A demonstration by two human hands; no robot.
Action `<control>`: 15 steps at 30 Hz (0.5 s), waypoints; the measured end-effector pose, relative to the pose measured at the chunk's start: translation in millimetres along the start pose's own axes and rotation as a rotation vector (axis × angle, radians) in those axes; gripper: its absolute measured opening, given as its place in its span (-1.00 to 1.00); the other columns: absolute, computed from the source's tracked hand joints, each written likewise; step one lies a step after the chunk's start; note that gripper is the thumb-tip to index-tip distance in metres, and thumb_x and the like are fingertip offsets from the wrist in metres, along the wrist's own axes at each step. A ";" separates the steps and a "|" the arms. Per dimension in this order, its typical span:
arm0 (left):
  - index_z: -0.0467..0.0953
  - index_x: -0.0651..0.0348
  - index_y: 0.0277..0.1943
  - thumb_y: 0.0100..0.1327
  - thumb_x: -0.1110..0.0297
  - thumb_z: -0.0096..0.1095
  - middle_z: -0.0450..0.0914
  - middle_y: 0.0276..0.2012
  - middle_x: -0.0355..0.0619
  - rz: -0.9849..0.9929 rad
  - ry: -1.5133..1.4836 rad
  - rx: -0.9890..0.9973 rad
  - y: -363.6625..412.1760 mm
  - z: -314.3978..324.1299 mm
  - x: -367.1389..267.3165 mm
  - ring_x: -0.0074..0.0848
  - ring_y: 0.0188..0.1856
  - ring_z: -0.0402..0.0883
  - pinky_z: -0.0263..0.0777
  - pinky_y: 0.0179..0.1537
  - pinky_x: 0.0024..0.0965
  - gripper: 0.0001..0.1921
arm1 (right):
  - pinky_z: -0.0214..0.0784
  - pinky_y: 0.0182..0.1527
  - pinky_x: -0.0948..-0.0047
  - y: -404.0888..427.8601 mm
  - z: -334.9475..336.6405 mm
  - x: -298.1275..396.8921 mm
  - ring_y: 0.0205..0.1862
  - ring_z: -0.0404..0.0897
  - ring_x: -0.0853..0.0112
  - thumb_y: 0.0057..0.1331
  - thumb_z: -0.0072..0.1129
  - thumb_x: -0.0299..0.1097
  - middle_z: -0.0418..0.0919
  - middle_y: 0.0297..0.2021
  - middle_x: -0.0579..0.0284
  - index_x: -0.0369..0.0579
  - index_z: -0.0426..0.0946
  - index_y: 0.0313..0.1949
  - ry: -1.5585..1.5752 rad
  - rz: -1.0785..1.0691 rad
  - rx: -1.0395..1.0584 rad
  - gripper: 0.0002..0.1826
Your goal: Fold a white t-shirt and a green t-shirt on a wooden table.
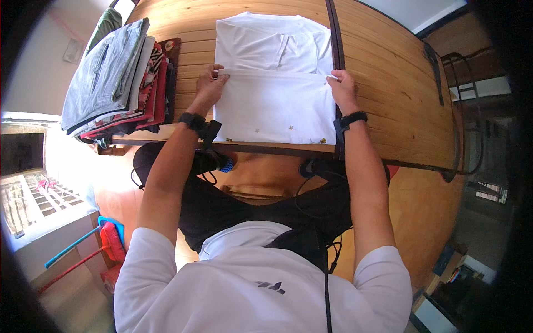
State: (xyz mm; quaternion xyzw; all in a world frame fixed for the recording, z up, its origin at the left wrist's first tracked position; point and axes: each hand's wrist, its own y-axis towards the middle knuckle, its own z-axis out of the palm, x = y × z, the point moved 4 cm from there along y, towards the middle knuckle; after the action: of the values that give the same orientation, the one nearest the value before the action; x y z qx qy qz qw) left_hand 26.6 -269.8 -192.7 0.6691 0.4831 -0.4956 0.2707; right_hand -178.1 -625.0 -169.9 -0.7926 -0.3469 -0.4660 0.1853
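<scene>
A white garment [275,104] lies partly folded on the wooden table [391,91]. Its lower part is turned up over the rest, and the turned edge runs straight across the middle. Small gold star shapes dot the fabric near the table's front edge. My left hand [210,85] pinches the left end of the folded edge between thumb and fingers. At the right end of that same edge, my right hand [344,88] grips the cloth in the same way. Both wrists wear black straps.
A tall stack of folded clothes [112,79] stands at the table's left side. A dark seam [336,50] crosses the table by the garment's right side. Beyond the table's right end is a metal-framed chair [470,95]. A red broom [110,241] and blue dustpan [118,227] stand lower left.
</scene>
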 end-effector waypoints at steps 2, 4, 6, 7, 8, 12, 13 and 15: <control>0.46 0.28 0.13 0.23 0.37 0.36 0.66 -0.14 0.01 -0.026 -0.010 -0.050 2.1 0.1 -0.1 -0.36 -0.15 0.65 0.54 -0.12 -0.32 -0.57 | 0.43 0.01 0.25 5.2 0.9 -8.4 -0.04 0.59 0.14 0.20 0.33 -0.31 0.60 -0.07 -0.10 -0.24 0.53 -0.03 -0.219 0.009 0.002 -0.61; 0.41 0.27 0.19 0.24 0.32 0.36 0.62 -0.05 0.07 0.003 0.024 -0.062 -11.1 0.4 -11.9 -0.29 -0.05 0.62 0.51 -0.03 -0.27 -0.51 | 0.40 0.05 0.22 -6.0 5.0 7.3 0.01 0.55 0.09 0.20 0.33 -0.30 0.56 -0.02 -0.14 -0.23 0.52 -0.01 -0.353 -0.028 0.000 -0.59; 0.37 0.27 0.24 0.25 0.26 0.36 0.58 0.04 0.12 0.035 0.055 -0.073 -35.6 2.9 -28.7 -0.21 0.05 0.59 0.47 0.07 -0.22 -0.44 | 0.38 0.09 0.18 -24.0 -0.2 32.0 0.07 0.50 0.03 0.20 0.33 -0.30 0.51 0.02 -0.18 -0.22 0.51 0.01 -0.489 -0.068 -0.009 -0.57; 0.32 0.26 0.29 0.26 0.21 0.36 0.47 0.15 0.17 0.326 0.371 -0.082 -49.5 5.3 -44.7 -0.12 0.17 0.47 0.37 0.18 -0.14 -0.39 | 0.35 0.12 0.15 -31.4 -1.1 44.2 0.11 0.46 0.01 0.20 0.33 -0.28 0.47 0.04 -0.17 -0.22 0.49 0.04 -0.565 -0.144 -0.023 -0.54; 0.27 0.25 0.33 0.27 0.17 0.36 0.36 0.26 0.22 0.615 0.689 -0.087 -66.6 12.1 -58.0 -0.02 0.29 0.35 0.26 0.29 -0.06 -0.34 | 0.33 0.14 0.12 -40.4 -0.1 53.5 0.15 0.42 -0.02 0.20 0.33 -0.26 0.44 0.07 -0.17 -0.21 0.47 0.07 -0.640 -0.220 -0.037 -0.51; 0.14 0.17 0.44 0.32 -0.13 0.18 0.09 0.44 0.19 0.623 0.861 0.161 -100.0 34.6 -54.5 0.14 0.48 -0.04 -0.12 0.45 0.09 -0.21 | 0.28 0.18 0.07 -85.8 19.0 78.5 0.14 0.40 -0.01 0.21 0.32 -0.19 0.43 0.06 -0.12 -0.18 0.45 0.12 -0.821 -0.502 0.063 -0.46; 0.11 0.14 0.47 0.33 -0.20 0.12 0.01 0.48 0.16 0.605 0.908 0.183 -99.3 38.7 -49.0 0.14 0.51 -0.13 -0.20 0.46 0.13 -0.18 | 0.24 0.20 0.06 -93.0 27.0 75.4 0.17 0.37 0.00 0.23 0.31 -0.15 0.40 0.10 -0.11 -0.17 0.44 0.15 -0.814 -0.526 0.103 -0.44; 0.07 0.12 0.49 0.33 -0.30 0.02 -0.12 0.53 0.12 0.486 0.946 0.239 -93.8 40.6 -40.0 0.13 0.54 -0.24 -0.31 0.46 0.21 -0.14 | 0.20 0.23 0.04 -95.4 33.8 67.2 0.19 0.35 0.02 0.24 0.29 -0.11 0.38 0.14 -0.09 -0.16 0.43 0.17 -0.809 -0.547 0.143 -0.42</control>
State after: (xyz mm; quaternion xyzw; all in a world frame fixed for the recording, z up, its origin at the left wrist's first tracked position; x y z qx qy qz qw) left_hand -77.2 -282.8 -159.4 0.9376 0.3239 -0.1150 0.0523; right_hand -204.6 -512.9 -131.2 -0.7751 -0.6176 -0.1274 -0.0397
